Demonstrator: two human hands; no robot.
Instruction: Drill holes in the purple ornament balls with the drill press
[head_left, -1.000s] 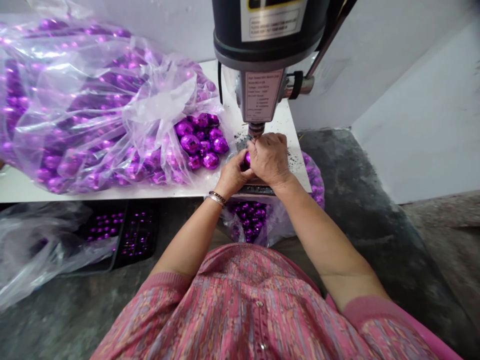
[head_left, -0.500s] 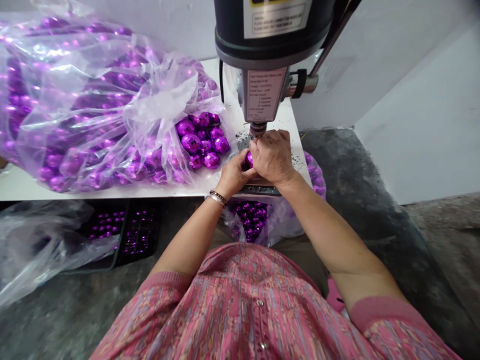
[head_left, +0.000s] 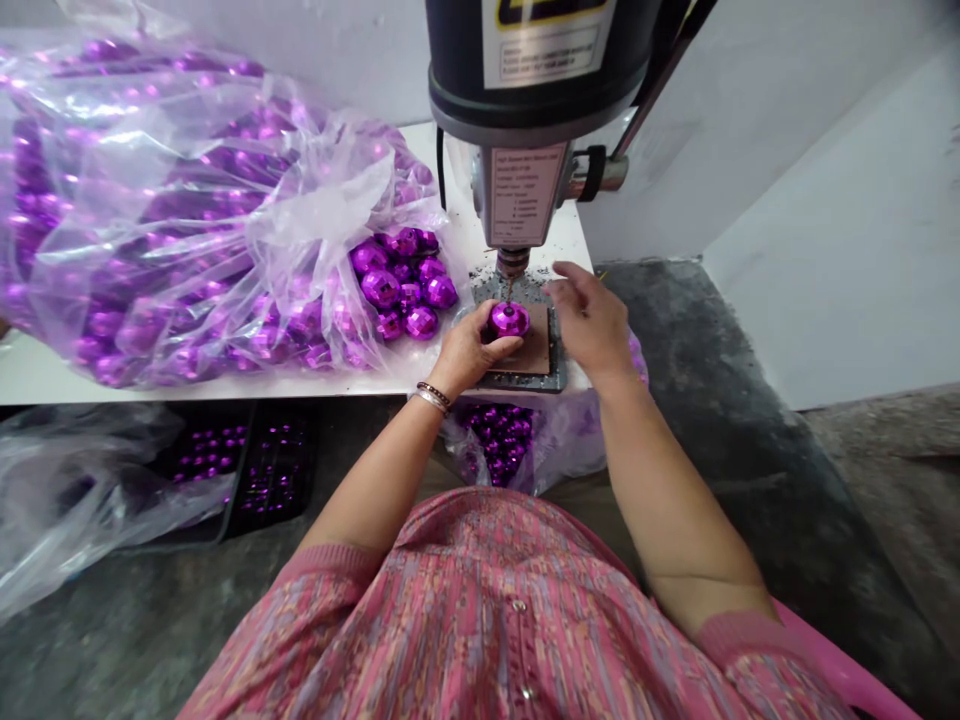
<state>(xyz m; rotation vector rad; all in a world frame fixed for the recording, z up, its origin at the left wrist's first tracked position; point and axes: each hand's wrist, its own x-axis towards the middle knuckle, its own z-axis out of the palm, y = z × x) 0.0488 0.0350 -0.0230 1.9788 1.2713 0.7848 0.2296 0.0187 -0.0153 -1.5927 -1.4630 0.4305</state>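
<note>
Currently the person's left hand is closed round one side of a faceted purple ball, thumb at the near side, fingers at the far side. Ball sits above the brown block, near the front right corner of the tabletop; a dark spot shows on its top. Contact between ball and block is hidden from view.

Right hand: partly open, fingers loosely bent, near the right side of the ball and apart from it. Whether anything small lies between its fingertips, I cannot tell.

Drill stands over the work, its bit pointing down just beyond the ball. Block lies on a dark metal base, which reaches the front edge of the tabletop. Dark chips are scattered about the base.

Left part of the tabletop: large clear bag full of purple balls, running from the left edge towards the drill. At its right end a cluster of balls shows plainly, left of the left hand.

Below the front edge, under the hands: second bag, with small shiny purple pieces. Lower left, below tabletop level: black trays with more purple pieces, and crumpled plastic partly over them. Left wrist carries two bracelets
</note>
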